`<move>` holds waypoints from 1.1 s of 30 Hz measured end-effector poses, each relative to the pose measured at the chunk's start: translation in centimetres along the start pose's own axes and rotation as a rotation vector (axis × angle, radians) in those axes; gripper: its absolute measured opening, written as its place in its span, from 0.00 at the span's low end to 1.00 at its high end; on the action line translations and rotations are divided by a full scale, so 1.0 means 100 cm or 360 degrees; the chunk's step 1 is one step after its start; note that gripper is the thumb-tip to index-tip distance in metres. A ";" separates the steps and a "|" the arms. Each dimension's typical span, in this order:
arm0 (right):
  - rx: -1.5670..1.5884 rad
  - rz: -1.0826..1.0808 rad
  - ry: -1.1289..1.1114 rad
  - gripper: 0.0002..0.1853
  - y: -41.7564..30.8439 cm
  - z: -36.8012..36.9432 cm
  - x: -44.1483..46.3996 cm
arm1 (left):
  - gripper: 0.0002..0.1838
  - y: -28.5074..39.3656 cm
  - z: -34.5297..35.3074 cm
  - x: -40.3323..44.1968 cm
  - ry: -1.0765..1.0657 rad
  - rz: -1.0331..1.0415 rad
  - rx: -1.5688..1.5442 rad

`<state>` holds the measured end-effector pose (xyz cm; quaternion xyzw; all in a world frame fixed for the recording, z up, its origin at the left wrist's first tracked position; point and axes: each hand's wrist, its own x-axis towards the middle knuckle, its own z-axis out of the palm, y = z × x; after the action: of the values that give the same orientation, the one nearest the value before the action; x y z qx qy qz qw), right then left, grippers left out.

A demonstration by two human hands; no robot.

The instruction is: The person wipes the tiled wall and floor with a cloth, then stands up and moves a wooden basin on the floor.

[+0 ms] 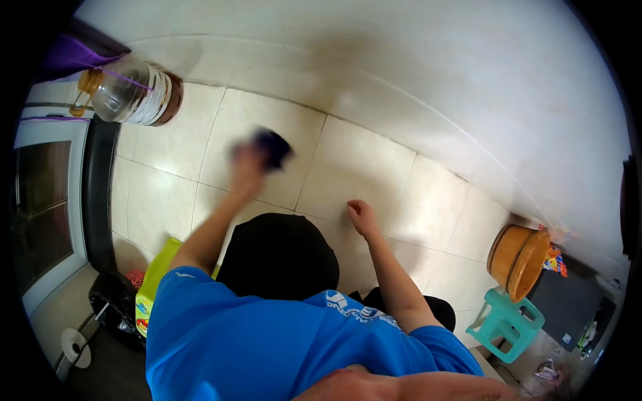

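My left hand [247,166] is stretched out low over the tiled floor [364,150], smeared by motion. It grips a dark blue cloth [273,148], whose exact shape is blurred. Closer to my body, my right hand [361,215] hovers above the tiles with its fingers curled in; nothing shows in it. My knee in black trousers [281,257] rises between the two arms.
Against the wall [428,73] at upper left stands a large clear bottle [130,93] with an orange cap. A wooden bucket [511,257] and a turquoise stool [505,327] are at right. A yellow-green bag [157,274] and a black plastic bag [114,304] sit at left.
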<state>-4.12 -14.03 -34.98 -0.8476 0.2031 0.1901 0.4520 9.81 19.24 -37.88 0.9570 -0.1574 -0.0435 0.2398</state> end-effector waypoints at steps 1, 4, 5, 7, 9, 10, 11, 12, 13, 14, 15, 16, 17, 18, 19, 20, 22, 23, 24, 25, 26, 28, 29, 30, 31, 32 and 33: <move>0.0002 -0.0007 0.0011 0.13 0.002 0.000 0.004 | 0.21 0.034 0.031 -0.016 -0.0012 0.0204 0.0011; 0.0093 0.0008 0.0027 0.14 0.002 0.002 0.023 | 0.27 0.098 0.037 -0.042 -0.0593 0.0751 -0.0052; 0.0060 -0.0121 0.0095 0.13 -0.004 -0.003 0.029 | 0.29 0.108 0.037 -0.048 -0.0826 0.0929 -0.0103; 0.0022 -0.0207 0.0156 0.13 -0.010 -0.017 0.030 | 0.33 0.088 0.035 -0.043 -0.0546 0.0854 0.0095; 0.0191 -0.0295 0.0154 0.13 -0.019 -0.027 0.034 | 0.34 0.047 0.009 -0.022 -0.0281 0.0692 -0.0193; 0.0210 -0.0282 0.0180 0.13 -0.017 -0.030 0.030 | 0.35 0.026 -0.012 -0.009 -0.0031 0.0710 0.0064; 0.0265 -0.0195 0.0204 0.12 -0.015 -0.032 0.027 | 0.35 -0.002 -0.022 0.002 -0.0077 0.0425 0.0137; 0.0325 -0.0099 0.0225 0.12 -0.012 -0.033 0.022 | 0.32 -0.019 -0.035 0.015 0.0001 0.0208 0.0262; 0.0344 -0.0085 0.0248 0.12 -0.007 -0.033 0.017 | 0.29 -0.034 -0.044 0.030 0.0085 -0.0006 0.0384; 0.0290 0.0011 0.0210 0.12 0.000 -0.032 0.012 | 0.27 -0.054 -0.040 0.050 0.0183 -0.0114 0.0390; 0.0232 0.0105 0.0168 0.11 0.008 -0.032 0.007 | 0.27 -0.065 -0.030 0.071 0.0283 -0.0228 0.0389; 0.0236 0.0119 0.0188 0.11 0.016 -0.030 0.003 | 0.26 -0.056 -0.021 0.089 0.0169 -0.0255 0.0454; 0.0194 0.0061 0.0199 0.12 0.024 -0.027 -0.001 | 0.26 -0.042 -0.010 0.106 0.0057 -0.0282 0.0520; 0.0153 0.0002 0.0207 0.12 0.028 -0.026 -0.004 | 0.26 -0.029 0.010 0.120 -0.0075 -0.0136 0.0504; 0.0158 0.0012 0.0222 0.12 0.030 -0.027 -0.006 | 0.25 0.018 0.020 0.121 -0.0132 -0.0121 0.0604; 0.0158 -0.0004 0.0263 0.12 0.031 -0.031 -0.008 | 0.25 0.071 0.013 0.113 -0.0254 -0.0081 0.0328; 0.0179 -0.0005 0.0331 0.13 0.033 -0.037 -0.009 | 0.28 0.112 0.058 0.101 -0.0571 0.0503 0.0667; 0.0235 0.0007 0.0517 0.14 0.036 -0.041 -0.007 | 0.30 0.146 0.057 0.089 -0.0745 0.0580 0.0414; 0.0286 0.0018 0.0704 0.14 0.037 -0.046 -0.004 | 0.32 0.161 0.075 0.074 -0.0816 0.0750 0.0102; 0.0298 0.0032 0.0727 0.14 0.037 -0.048 -0.002 | 0.29 0.185 0.060 0.061 -0.0997 0.0890 -0.0131; 0.0408 -0.0079 0.0930 0.15 0.032 -0.050 0.002 | 0.28 0.188 0.064 0.050 -0.1023 0.0866 -0.0563; 0.0275 -0.0306 0.1183 0.16 0.024 -0.050 0.007 | 0.26 0.185 0.065 0.036 -0.0907 0.0720 -0.1061; 0.0041 -0.0407 0.1230 0.18 0.017 -0.045 0.008 | 0.25 0.170 0.062 0.037 -0.0781 0.0615 -0.1117; -0.0059 -0.0290 0.0925 0.20 0.005 -0.037 0.004 | 0.24 0.124 0.084 0.040 -0.0589 0.0484 -0.1297; -0.0145 -0.0176 0.0619 0.23 -0.010 -0.030 0.001 | 0.21 0.115 0.059 0.048 -0.0640 0.0256 -0.1168; -0.0480 -0.0201 0.0686 0.23 -0.031 -0.014 -0.013 | 0.19 0.107 0.033 0.056 -0.0700 0.0031 -0.1038; -0.0821 -0.0210 0.0739 0.23 -0.048 0.005 -0.025 | 0.17 0.120 -0.002 0.058 -0.0467 0.0061 -0.0956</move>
<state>-3.83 -10.73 -30.60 -0.9657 0.1906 0.0077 0.1761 11.99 7.36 -32.10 0.8239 -0.1883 -0.2209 0.4868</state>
